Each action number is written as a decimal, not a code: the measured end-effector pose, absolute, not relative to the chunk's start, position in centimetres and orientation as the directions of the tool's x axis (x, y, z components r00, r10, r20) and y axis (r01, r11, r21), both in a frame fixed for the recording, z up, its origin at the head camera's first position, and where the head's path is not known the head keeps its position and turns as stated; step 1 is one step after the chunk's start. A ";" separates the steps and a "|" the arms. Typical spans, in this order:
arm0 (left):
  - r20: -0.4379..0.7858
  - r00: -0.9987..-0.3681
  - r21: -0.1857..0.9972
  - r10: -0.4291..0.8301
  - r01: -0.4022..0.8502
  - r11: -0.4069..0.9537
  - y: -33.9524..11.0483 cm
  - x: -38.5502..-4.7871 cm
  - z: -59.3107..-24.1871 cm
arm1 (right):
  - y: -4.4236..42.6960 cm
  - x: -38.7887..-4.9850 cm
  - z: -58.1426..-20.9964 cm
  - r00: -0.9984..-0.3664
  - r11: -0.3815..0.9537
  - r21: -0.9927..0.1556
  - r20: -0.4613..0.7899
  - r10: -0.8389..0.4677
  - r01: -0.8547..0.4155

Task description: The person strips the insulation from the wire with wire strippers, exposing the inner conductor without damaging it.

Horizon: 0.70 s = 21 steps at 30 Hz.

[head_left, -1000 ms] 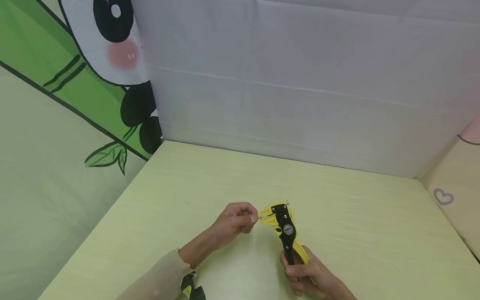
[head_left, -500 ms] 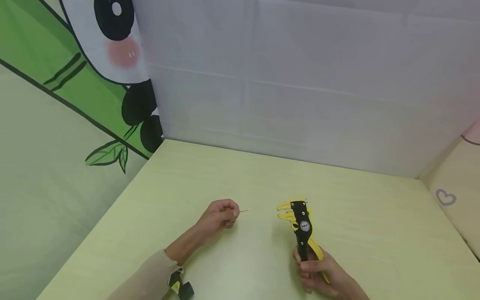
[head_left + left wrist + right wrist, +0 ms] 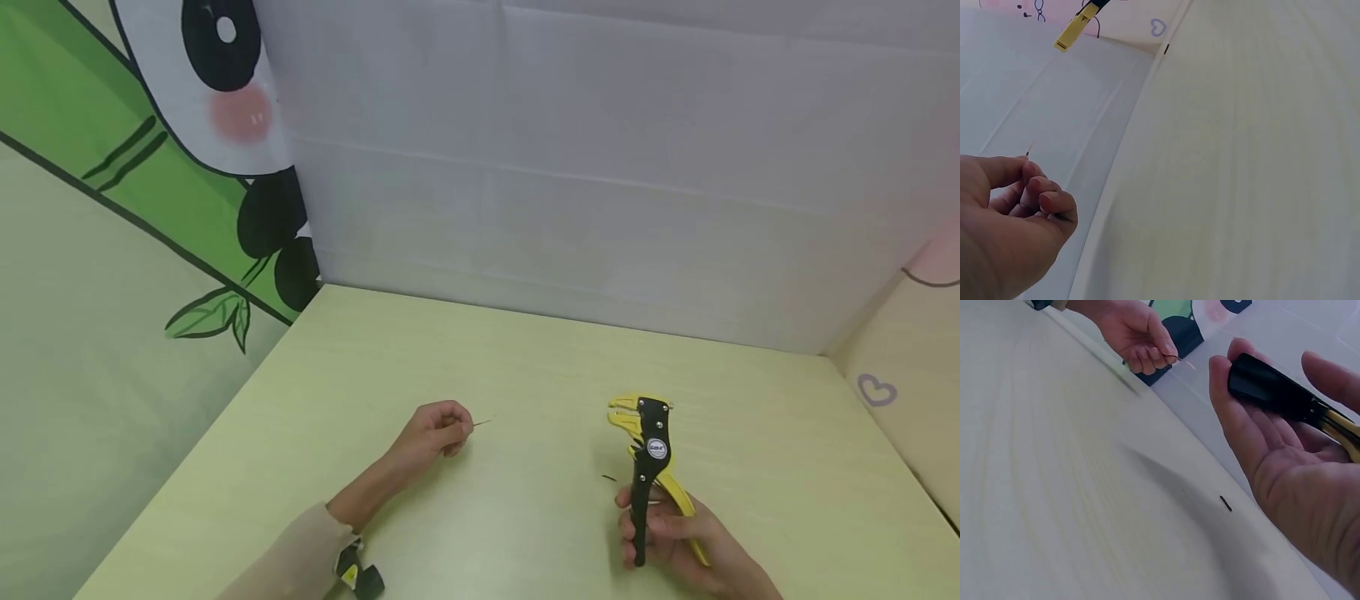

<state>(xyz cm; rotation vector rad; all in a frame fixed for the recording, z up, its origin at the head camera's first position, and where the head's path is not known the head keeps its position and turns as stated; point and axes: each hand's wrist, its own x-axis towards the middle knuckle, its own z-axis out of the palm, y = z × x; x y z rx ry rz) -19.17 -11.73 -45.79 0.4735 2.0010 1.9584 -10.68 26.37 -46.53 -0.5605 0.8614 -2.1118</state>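
My left hand (image 3: 435, 435) pinches a thin wire (image 3: 482, 422) between thumb and fingertips. In the left wrist view a short reddish, bare-looking end of the wire (image 3: 1030, 149) sticks up past the fingertips. To the right, my right hand (image 3: 682, 533) holds a yellow and black wire stripper (image 3: 654, 442) upright by its handles, which stand spread apart. Its yellow jaws point left, apart from the wire. In the right wrist view the fingers lie along the black handle (image 3: 1269, 387). A small black sliver (image 3: 609, 477) lies on the table beside the right hand.
A pale yellow table (image 3: 525, 367) spreads under both hands. White cloth (image 3: 555, 167) stands along its back edge, and a printed panda and bamboo sheet (image 3: 210, 217) hangs at the left. A black device (image 3: 360, 573) sits at the left sleeve.
The wire has come out of the stripper's jaws as the hands moved apart. My right hand has carried the stripper rightward, and its handles have spread. A black sliver now shows on the table.
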 end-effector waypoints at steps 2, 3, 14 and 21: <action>0.016 -0.902 0.999 0.432 0.033 0.033 -11.9 -19.2 -45.9 | 27.1 -10.6 -46.7 -0.610 -0.478 -0.719 0.095 -0.787 0.504; 0.015 -0.903 0.998 0.429 0.036 0.042 -12.0 -19.3 -46.0 | 27.4 -10.6 -46.7 -0.612 -0.478 -0.721 0.095 -0.785 0.501; 0.005 -0.916 0.993 0.401 0.053 0.109 -12.5 -19.7 -46.5 | 29.7 -10.9 -47.0 -0.651 -0.444 -0.787 0.073 -0.756 0.427; 0.009 -0.926 0.985 0.377 0.073 0.156 -12.6 -19.7 -46.5 | 30.6 -10.8 -47.0 -0.676 -0.362 -0.829 -0.026 -0.737 0.426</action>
